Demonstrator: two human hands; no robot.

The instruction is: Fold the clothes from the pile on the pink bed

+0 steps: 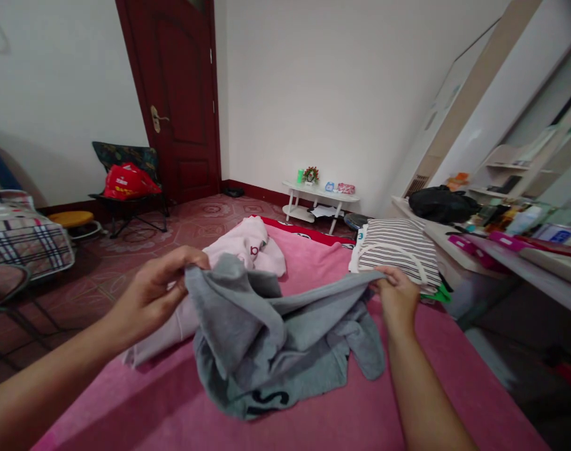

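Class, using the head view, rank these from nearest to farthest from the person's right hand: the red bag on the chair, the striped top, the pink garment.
1. The striped top, just behind the right hand, on the right of the bed.
2. The pink garment, further left on the bed, past the grey garment.
3. The red bag, far left on the chair beside the door.

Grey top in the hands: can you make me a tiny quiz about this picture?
1. True or false: the left hand and the right hand both grip the grey top.
2. What colour is the blanket under it? A green, B pink, C blue.
3. Fill in: the folded top beyond the right hand is ____.
Key: 1 true; 2 B; 3 striped.
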